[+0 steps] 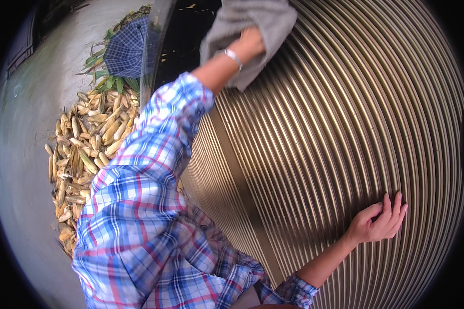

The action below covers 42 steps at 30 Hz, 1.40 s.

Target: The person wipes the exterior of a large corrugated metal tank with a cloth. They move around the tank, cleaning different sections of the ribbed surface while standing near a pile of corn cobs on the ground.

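At the top centre, my left hand [252, 40], with a silver-coloured bracelet at the wrist, is gripping a grey cloth [280, 23]. Folds of the cloth hang around the fingers and partly hide them. It lies against or just before a ribbed metal shutter [313, 127], near its dark left edge; contact is hard to tell. Lower right, my right hand [379, 224] has loosely curled fingers whose tips are at the ribs, with nothing held. Both arms have blue, white and red plaid sleeves.
Left of my arm, a heap of corn cobs [96, 135] lies on the concrete floor [27, 154]. Beyond it, an open dark blue checked umbrella [125, 50] rests over green leaves [118, 83]. A clear panel edge [147, 58] stands beside the umbrella. A flat band [241, 185] crosses the shutter.
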Each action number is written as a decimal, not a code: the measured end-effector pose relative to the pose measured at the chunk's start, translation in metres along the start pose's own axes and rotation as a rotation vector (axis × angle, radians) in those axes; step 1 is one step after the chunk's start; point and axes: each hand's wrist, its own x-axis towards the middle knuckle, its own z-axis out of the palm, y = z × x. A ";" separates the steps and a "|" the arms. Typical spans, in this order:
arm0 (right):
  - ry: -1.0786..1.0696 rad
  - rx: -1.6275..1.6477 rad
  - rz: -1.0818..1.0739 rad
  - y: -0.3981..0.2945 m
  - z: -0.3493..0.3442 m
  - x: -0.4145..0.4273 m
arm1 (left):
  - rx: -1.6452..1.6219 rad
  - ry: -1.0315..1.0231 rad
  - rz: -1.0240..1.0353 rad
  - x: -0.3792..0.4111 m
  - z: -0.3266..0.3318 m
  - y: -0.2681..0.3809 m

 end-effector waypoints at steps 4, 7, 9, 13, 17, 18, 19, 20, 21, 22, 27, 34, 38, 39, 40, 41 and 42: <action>0.047 0.055 0.037 -0.011 0.004 0.009 | 0.205 0.055 -0.080 0.088 -0.030 -0.010; -0.025 -0.033 0.001 -0.005 0.000 0.001 | 0.152 -0.055 -0.102 0.022 0.029 -0.009; -0.012 -0.042 -0.015 0.001 -0.002 -0.003 | -0.160 -0.169 -0.094 -0.054 0.041 0.008; 0.086 -0.016 -0.016 -0.006 0.009 0.006 | 0.004 -0.288 -0.040 -0.245 0.053 -0.013; 0.070 -0.054 -0.022 -0.002 0.011 0.004 | -0.454 -0.604 -0.176 -0.388 0.038 0.005; 0.051 -0.055 -0.034 0.000 0.010 -0.001 | -0.314 -0.706 -0.226 -0.398 0.026 0.021; 0.041 -0.054 -0.041 0.003 0.008 -0.003 | -0.165 -0.800 -0.270 -0.396 0.017 0.030; 0.043 -0.046 -0.041 0.003 0.010 -0.003 | -0.121 -0.673 -0.219 -0.386 0.014 0.026; 0.053 -0.023 -0.041 0.004 0.011 -0.002 | -0.072 -0.549 -0.170 -0.373 0.014 0.016; 0.062 -0.014 -0.040 0.002 0.012 0.001 | -0.022 -0.425 -0.120 -0.356 0.017 0.005; 0.054 -0.025 -0.052 0.001 0.010 -0.001 | 0.006 -0.154 -0.524 -0.193 0.030 0.009; 0.078 -0.086 -0.061 0.002 0.011 0.003 | -0.183 -0.207 -0.239 -0.249 0.075 0.104; 0.075 -0.073 -0.072 -0.001 0.014 0.003 | -0.538 -0.510 -0.086 -0.359 0.083 0.196; 0.065 -0.084 -0.071 -0.002 0.014 0.002 | -0.600 -0.583 -0.054 -0.375 0.079 0.213; 0.056 -0.094 -0.071 -0.002 0.014 0.002 | -0.633 -0.637 -0.034 -0.388 0.077 0.218; 0.031 -0.092 -0.072 0.003 0.012 -0.003 | -0.678 -0.683 -0.005 -0.394 0.078 0.225; 0.026 -0.083 -0.074 0.005 0.011 -0.004 | -0.694 -0.705 0.009 -0.395 0.077 0.221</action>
